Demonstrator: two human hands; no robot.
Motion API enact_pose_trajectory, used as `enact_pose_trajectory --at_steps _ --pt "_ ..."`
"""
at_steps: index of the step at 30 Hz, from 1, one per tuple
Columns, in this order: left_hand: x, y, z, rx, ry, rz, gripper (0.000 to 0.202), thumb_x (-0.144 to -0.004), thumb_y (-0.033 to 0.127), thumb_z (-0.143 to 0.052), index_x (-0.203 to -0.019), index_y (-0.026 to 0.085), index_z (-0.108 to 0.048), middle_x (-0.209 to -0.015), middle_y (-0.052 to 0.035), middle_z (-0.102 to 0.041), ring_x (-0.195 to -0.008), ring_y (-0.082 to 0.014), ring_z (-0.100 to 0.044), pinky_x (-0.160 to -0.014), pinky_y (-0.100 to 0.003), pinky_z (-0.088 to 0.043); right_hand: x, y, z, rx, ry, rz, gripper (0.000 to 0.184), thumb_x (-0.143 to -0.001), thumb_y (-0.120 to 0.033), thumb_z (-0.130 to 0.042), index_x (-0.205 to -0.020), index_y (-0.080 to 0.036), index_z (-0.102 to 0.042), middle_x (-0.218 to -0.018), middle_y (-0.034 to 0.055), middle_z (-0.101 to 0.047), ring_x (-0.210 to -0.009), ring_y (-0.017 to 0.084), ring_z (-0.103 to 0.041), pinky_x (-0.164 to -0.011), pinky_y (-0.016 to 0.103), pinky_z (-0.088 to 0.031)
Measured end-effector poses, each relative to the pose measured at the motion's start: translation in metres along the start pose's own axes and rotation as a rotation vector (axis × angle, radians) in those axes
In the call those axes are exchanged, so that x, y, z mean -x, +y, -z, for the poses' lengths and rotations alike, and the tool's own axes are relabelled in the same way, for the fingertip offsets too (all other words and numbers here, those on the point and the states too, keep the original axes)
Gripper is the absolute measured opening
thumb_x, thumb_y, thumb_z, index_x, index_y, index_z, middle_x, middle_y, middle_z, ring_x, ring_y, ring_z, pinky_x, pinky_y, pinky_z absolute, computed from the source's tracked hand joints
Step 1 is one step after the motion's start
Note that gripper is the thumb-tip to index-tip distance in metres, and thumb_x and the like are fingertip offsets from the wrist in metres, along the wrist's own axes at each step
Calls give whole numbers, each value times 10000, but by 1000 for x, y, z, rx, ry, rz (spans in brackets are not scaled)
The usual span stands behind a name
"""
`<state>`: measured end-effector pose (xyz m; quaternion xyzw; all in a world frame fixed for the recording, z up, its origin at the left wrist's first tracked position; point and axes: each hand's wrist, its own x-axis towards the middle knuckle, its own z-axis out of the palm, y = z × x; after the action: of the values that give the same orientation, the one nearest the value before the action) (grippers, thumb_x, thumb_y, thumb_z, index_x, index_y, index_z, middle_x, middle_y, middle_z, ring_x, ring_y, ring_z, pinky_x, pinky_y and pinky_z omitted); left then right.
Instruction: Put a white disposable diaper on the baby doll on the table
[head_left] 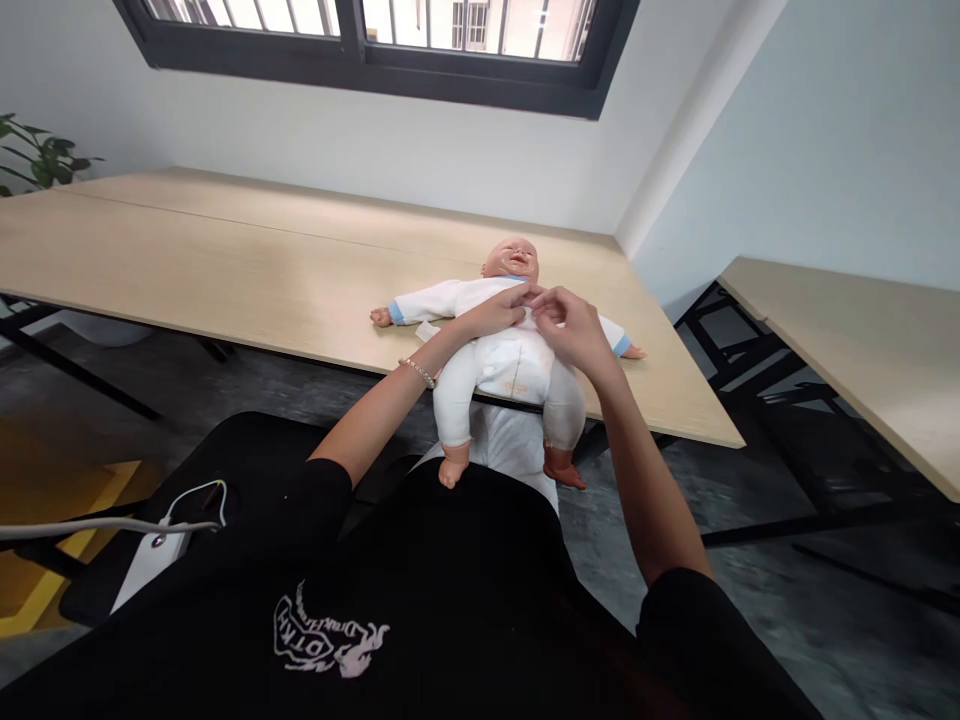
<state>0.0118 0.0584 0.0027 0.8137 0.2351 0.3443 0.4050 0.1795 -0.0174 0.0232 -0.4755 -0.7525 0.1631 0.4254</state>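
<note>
A baby doll (511, 262) in a white romper (510, 365) with blue cuffs lies on its back at the near edge of a wooden table (225, 270). Its arms are spread and its bare feet hang over the edge toward me. My left hand (499, 312) rests on the doll's chest, fingers pinched on the romper's front just below the neck. My right hand (574, 325) meets it from the right, fingers also pinched on the same bit of fabric. A beaded bracelet (417, 371) circles my left wrist.
A second wooden table (862, 330) stands to the right across a gap with dark floor. A potted plant (37, 160) sits at the far left. A dark-framed window (375, 40) is above. A white cable and device (150, 540) lie at lower left.
</note>
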Motion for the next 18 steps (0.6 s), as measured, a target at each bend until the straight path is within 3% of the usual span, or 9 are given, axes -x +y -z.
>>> enact_pose_trajectory --at_steps 5,8,10,13,18 --pt "22 6 10 117 388 104 372 -982 215 -403 -1333 199 -523 -1406 -105 -651 -1269 -223 -578 -1118 -408 -473 15 -22 -30 290 -48 99 194 -971 -280 -522 -1038 -184 -677 -1080 137 -708 -1049 323 -645 -973 478 -515" --pt "51 -2 16 117 630 178 241 -969 218 -428 -1126 174 -606 -1121 -120 -731 -1079 -217 -651 -956 -379 -529 25 -30 -37 429 -82 155 357 -1031 -263 -417 -1233 -146 -687 -1256 162 -678 -1175 327 -608 -1057 478 -485" --pt "72 -10 17 79 706 196 165 -932 207 -485 -996 166 -631 -994 -94 -724 -925 -197 -663 -825 -331 -533 29 -34 -36 475 -130 147 426 -1051 -237 -368 -1349 -136 -655 -1355 155 -649 -1257 317 -579 -1096 469 -465" --pt "98 -18 19 -133 684 232 125 -884 176 -540 -933 164 -654 -978 -75 -725 -903 -205 -660 -832 -328 -524 30 -39 -33 525 -174 114 457 -1058 -230 -368 -1431 -161 -622 -1442 138 -609 -1335 317 -542 -1131 487 -441" --pt "111 -17 27 -666 413 431 137 -823 175 -649 -933 155 -728 -1124 -170 -709 -1139 -372 -601 -1010 -488 -448 30 -41 -32 557 -192 106 478 -1067 -229 -355 -1478 -172 -592 -1496 136 -570 -1373 314 -520 -1170 505 -403"
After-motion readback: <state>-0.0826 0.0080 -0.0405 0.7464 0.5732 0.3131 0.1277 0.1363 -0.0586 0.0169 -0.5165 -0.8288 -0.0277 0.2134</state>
